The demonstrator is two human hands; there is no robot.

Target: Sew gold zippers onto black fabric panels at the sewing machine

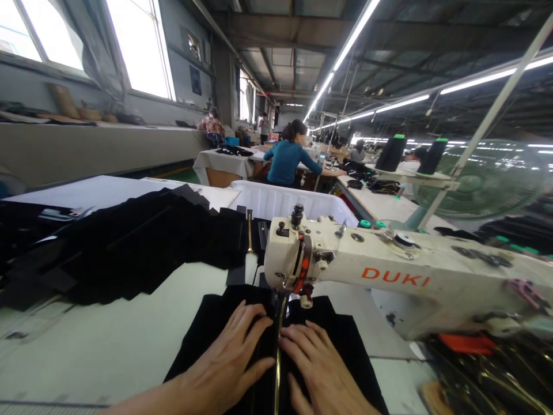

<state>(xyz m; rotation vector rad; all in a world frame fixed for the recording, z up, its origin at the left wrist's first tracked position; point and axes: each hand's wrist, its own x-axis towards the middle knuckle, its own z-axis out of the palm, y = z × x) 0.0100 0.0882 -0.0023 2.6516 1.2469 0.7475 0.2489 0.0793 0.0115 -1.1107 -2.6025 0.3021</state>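
A black fabric piece lies flat under the head of a white sewing machine. Down its middle runs a gold-toothed zipper, leading up to the needle area, where the machine head hides the detail. To the left of the zipper, my left hand rests on the fabric with fingers stretched out and thumb toward the teeth. My right hand presses flat along the zipper's right side, its fingers extended and fingertips close to the teeth.
A fanned stack of black fabric pieces covers the table at left. Behind the machine stands a white plastic bin. Black thread cones and a green fan are at right. Gold zippers lie lower right. A co-worker sits ahead.
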